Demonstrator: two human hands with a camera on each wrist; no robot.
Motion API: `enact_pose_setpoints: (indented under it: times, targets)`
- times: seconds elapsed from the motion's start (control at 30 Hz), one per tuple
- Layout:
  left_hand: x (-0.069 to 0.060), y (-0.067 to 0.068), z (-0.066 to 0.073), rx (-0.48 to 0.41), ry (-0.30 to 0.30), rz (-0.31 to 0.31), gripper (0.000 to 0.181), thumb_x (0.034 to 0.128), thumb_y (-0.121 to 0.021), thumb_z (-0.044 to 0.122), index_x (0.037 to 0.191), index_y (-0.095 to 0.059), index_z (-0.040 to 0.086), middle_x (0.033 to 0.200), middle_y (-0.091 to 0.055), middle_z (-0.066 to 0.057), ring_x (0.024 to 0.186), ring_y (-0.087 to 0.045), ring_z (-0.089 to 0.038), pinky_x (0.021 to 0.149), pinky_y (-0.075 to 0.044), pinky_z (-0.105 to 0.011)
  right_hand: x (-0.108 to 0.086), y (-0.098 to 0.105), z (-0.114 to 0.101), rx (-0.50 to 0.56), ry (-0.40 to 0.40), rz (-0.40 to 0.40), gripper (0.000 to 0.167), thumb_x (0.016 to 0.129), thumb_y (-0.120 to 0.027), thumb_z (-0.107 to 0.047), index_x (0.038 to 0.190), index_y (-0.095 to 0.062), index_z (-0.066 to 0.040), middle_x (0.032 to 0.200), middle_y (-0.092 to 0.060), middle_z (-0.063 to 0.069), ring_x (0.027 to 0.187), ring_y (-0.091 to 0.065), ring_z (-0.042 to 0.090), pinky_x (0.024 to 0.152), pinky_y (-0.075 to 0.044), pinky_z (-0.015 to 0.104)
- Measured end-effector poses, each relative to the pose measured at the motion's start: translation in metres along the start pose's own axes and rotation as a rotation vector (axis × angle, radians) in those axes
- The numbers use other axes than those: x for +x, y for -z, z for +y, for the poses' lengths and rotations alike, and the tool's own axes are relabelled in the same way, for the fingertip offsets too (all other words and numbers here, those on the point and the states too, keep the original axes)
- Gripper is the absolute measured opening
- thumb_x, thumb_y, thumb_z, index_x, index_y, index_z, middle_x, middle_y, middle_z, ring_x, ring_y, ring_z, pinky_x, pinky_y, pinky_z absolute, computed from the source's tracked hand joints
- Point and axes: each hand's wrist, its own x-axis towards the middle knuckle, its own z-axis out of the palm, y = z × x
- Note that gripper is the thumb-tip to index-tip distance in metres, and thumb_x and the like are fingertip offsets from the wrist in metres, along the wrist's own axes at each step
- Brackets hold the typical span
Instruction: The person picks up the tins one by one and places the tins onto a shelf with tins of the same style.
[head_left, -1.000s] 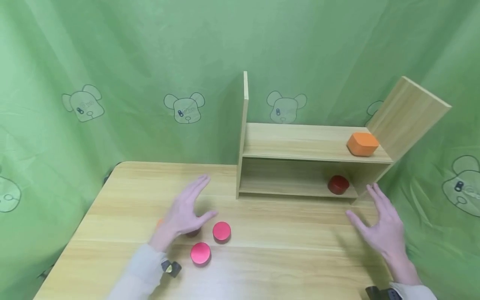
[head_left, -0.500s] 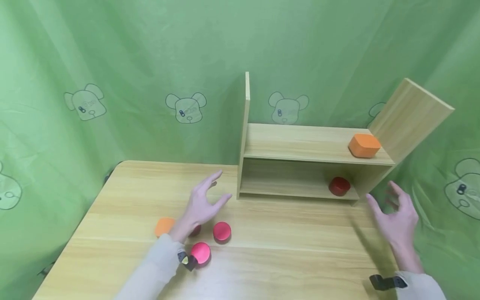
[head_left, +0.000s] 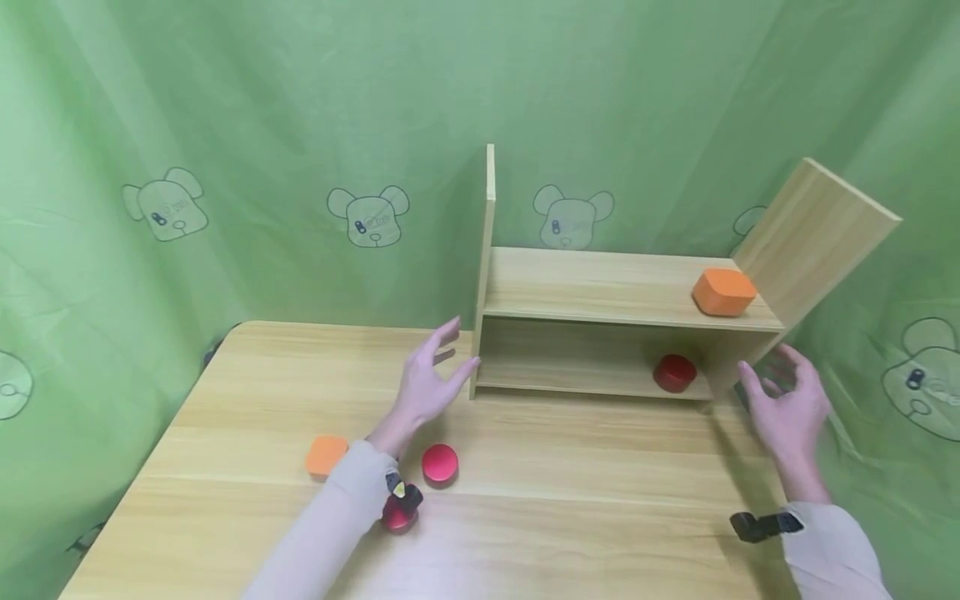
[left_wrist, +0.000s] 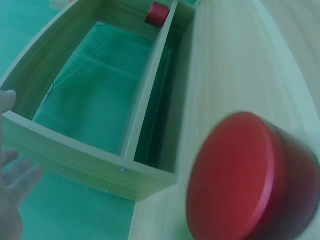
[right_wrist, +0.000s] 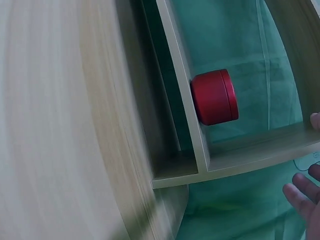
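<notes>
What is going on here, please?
A person's open left hand and open right hand are at opposite sides of a light wood-grained two-tier shelf; whether they touch it is unclear. A rounded-square orange container sits on its upper level, a round red container on its lower. Another orange container and at least two more red ones stand on the wood-grained table.

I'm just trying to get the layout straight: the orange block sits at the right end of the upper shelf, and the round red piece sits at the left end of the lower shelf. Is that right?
Not quite: the round red piece sits at the right end of the lower shelf, as the head view shows. The orange block is indeed at the right end of the upper shelf.
</notes>
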Motion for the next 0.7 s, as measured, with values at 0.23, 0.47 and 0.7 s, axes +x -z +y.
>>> enact_pose_setpoints:
  times: [0.23, 0.47, 0.7]
  targets:
    - [0.011, -0.009, 0.003, -0.095, 0.062, 0.049, 0.070, 0.0936, -0.079, 0.016, 0.155, -0.046, 0.009, 0.150, -0.061, -0.020, 0.137, -0.060, -0.043, 0.108, -0.059, -0.051, 0.013, -0.007, 0.003, 0.214, 0.001, 0.079, 0.049, 0.097, -0.075, -0.018, 0.144, -0.061, -0.018, 0.114, -0.066, -0.025, 0.098, -0.062, -0.011, 0.081, -0.051, -0.002]
    - [0.017, -0.014, 0.003, -0.155, 0.093, 0.101, 0.067, 0.0915, -0.080, 0.010, 0.151, -0.051, 0.004, 0.143, -0.063, -0.024, 0.132, -0.063, -0.046, 0.106, -0.058, -0.059, 0.021, -0.013, 0.005, 0.316, 0.032, 0.153, 0.039, 0.093, -0.077, -0.011, 0.131, -0.069, -0.018, 0.100, -0.067, -0.029, 0.090, -0.064, -0.011, 0.076, -0.051, -0.001]
    - [0.021, -0.017, 0.003, -0.160, 0.115, 0.103, 0.064, 0.0907, -0.080, 0.008, 0.148, -0.053, 0.003, 0.141, -0.064, -0.025, 0.130, -0.063, -0.047, 0.105, -0.059, -0.057, 0.024, -0.016, 0.003, 0.367, 0.045, 0.155, 0.036, 0.093, -0.075, -0.005, 0.126, -0.071, -0.018, 0.096, -0.069, -0.028, 0.089, -0.064, -0.009, 0.075, -0.052, 0.000]
